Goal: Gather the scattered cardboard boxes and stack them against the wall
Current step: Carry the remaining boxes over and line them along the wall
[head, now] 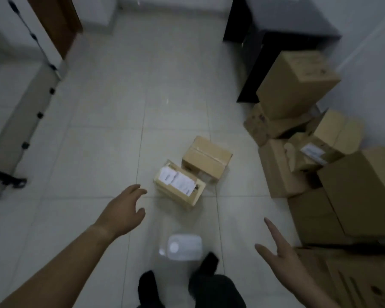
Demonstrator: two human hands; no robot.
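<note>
Two small cardboard boxes lie on the tiled floor mid-frame. The nearer one [179,182] carries white paper labels on top; a plain taped box [206,157] sits just behind it, touching or nearly so. My left hand [123,210] reaches out low, fingers relaxed, a short way left of the labelled box and holding nothing. My right hand [280,252] is spread with straight fingers, empty, below and right of both boxes. A pile of several cardboard boxes [298,85] stands along the right wall.
A translucent plastic jug [184,246] stands on the floor by my dark shoes [208,261]. A black cabinet [273,25] is at the back right. A folded stepladder [20,127] leans at the left, beside a brown door frame [56,23].
</note>
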